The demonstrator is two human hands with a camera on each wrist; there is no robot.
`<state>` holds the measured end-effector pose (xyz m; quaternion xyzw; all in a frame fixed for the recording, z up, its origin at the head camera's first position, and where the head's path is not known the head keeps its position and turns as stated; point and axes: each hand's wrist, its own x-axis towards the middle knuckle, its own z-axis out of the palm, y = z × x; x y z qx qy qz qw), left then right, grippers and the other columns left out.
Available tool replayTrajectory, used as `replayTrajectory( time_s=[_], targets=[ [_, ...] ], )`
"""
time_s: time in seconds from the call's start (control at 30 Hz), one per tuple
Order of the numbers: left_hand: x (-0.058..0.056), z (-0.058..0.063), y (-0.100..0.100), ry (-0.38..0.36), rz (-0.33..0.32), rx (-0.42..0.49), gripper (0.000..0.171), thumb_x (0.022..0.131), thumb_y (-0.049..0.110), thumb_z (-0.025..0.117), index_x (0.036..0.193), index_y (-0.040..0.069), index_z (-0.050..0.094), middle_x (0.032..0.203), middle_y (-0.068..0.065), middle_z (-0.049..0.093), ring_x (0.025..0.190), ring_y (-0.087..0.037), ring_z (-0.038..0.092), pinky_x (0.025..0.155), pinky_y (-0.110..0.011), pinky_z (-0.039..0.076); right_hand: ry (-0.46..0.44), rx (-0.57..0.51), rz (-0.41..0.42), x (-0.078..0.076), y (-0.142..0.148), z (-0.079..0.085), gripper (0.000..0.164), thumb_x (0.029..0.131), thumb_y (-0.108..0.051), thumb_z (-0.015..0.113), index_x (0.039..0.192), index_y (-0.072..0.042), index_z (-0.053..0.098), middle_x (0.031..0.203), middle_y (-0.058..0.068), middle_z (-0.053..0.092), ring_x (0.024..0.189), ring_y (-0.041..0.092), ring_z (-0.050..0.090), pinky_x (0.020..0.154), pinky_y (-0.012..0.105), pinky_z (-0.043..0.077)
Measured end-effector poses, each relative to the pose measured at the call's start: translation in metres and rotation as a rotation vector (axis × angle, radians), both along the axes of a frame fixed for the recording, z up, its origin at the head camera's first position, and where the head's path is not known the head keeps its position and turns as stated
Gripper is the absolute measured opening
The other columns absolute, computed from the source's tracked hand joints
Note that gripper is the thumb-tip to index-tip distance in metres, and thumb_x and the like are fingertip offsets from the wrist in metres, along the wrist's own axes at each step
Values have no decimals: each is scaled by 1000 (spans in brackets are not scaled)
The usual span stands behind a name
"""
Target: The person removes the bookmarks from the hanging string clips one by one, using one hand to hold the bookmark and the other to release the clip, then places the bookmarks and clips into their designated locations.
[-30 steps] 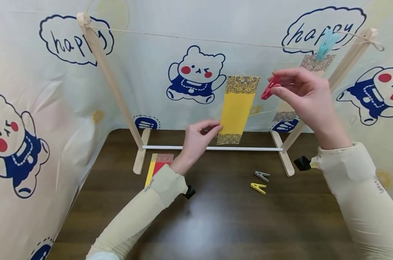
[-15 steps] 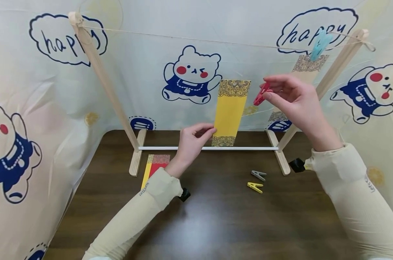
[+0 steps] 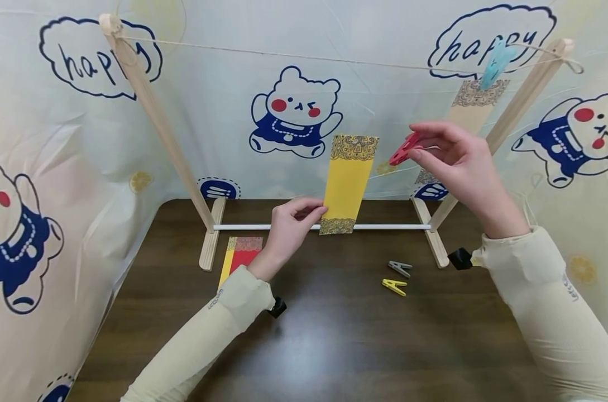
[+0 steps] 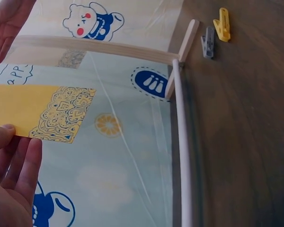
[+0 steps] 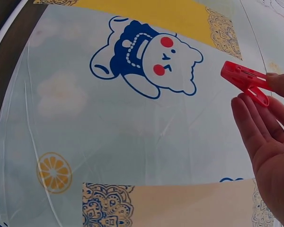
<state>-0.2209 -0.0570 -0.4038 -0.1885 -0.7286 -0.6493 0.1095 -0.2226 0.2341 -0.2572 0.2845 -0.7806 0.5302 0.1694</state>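
My left hand (image 3: pixel 292 230) pinches the left edge of a yellow paper strip (image 3: pixel 348 184) with dark lace-patterned ends, low down near its bottom. The strip stands upright in the air in front of the rack, below the string (image 3: pixel 283 54). To its right, my right hand (image 3: pixel 454 167) pinches a red clothespin (image 3: pixel 404 148) between thumb and fingers, apart from the strip. The right wrist view shows the red clothespin (image 5: pixel 246 81) with its handles between thumb and fingers. Behind the right hand, a beige patterned strip (image 3: pixel 472 114) hangs from the string by a light-blue clothespin (image 3: pixel 498 64).
A wooden rack has a left post (image 3: pixel 158 117), a right post (image 3: pixel 527 95) and a white lower bar (image 3: pixel 248 227). On the dark table (image 3: pixel 324 335) lie a grey clothespin (image 3: pixel 400 268), a yellow clothespin (image 3: pixel 395 287), and red and yellow strips (image 3: pixel 243 254) partly behind the left forearm.
The yellow strip in my left hand has moved down and left. My right hand with the red clothespin has shifted slightly left and down, its clothespin tilting flatter. The view has shifted a little too.
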Motion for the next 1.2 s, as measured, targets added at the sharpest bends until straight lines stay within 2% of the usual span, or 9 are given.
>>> replayTrajectory(
  time_s=[0.1, 0.2, 0.4, 0.6, 0.87, 1.03, 1.2],
  targets=[
    [2, -1, -2, -9, 7, -20, 21, 93, 10, 79, 113, 6, 80, 107, -10, 78, 88, -23, 74, 80, -28, 62, 15, 3, -11, 3, 3, -1, 45, 92, 10, 71, 135, -2, 67, 113, 4, 74, 102, 14, 70, 91, 16, 55],
    [4, -2, -3, -9, 14, -36, 21, 93, 10, 79, 114, 5, 80, 108, -10, 78, 88, -23, 74, 80, -28, 62, 19, 61, -55, 7, 6, -3, 46, 93, 9, 71, 137, -3, 66, 116, 4, 72, 103, 14, 70, 92, 16, 55],
    [7, -7, -9, -5, 27, -32, 21, 93, 10, 79, 114, 4, 79, 107, -11, 77, 87, -26, 74, 77, -28, 62, -31, 159, -107, 9, 10, -9, 41, 94, 4, 73, 134, -2, 66, 121, 1, 70, 103, 9, 71, 89, 15, 55],
    [15, -19, -18, -47, 53, -32, 18, 93, 9, 79, 111, 5, 79, 104, -12, 77, 84, -31, 74, 76, -24, 61, -41, 176, -73, 6, 10, -23, 42, 92, 9, 73, 132, 4, 63, 118, 5, 69, 100, 5, 71, 89, 13, 54],
    [27, -30, -25, -95, 37, -69, 20, 94, 9, 78, 113, 4, 78, 104, -13, 77, 83, -29, 74, 77, -22, 61, 18, 246, -86, 11, 14, -39, 47, 92, 8, 74, 137, -3, 66, 121, 15, 69, 103, -1, 67, 92, 12, 52],
    [34, -35, -29, -117, 18, -94, 22, 93, 8, 78, 115, 5, 78, 105, -11, 77, 83, -26, 74, 77, -24, 61, -38, 236, -49, 16, 18, -52, 42, 91, 9, 74, 132, 0, 68, 120, 16, 69, 100, 0, 70, 86, 13, 55],
    [43, -43, -35, -144, 10, -116, 21, 94, 9, 78, 114, 6, 78, 104, -10, 77, 82, -25, 74, 77, -22, 61, -109, 200, 9, 20, 20, -67, 42, 92, 11, 72, 132, 2, 64, 122, 18, 68, 105, 1, 70, 88, 15, 56]
  ],
)
